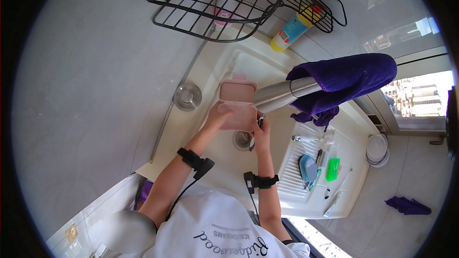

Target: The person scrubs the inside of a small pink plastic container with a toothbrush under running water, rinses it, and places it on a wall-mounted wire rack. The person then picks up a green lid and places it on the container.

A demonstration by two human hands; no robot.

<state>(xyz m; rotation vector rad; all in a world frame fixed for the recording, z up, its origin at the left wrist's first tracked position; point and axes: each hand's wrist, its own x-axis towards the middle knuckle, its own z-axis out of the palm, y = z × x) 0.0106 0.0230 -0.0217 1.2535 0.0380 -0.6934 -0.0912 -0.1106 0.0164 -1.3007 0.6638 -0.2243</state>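
A pink lidded plastic box (239, 116), its lid (236, 91) folded back, is held over the white sink (220, 150). My left hand (219, 115) is closed on the box's left side, the fingers partly inside or behind it. My right hand (261, 136) is closed at the box's right edge, around a slim black-and-silver tool (260, 120) whose kind I cannot make out. The round metal drain (242, 139) shows just below the box. Close above on the right, a thick steel faucet (275, 96) reaches toward the box.
A purple towel (354, 76) drapes over the faucet. At right, a ribbed drainboard (289, 172) carries a blue brush-like item (308, 167), a green block (333, 169) and several small tools. A metal cup (187, 96) stands left. Overhead, a black wire rack (205, 16) sits near a yellow-blue bottle (291, 31).
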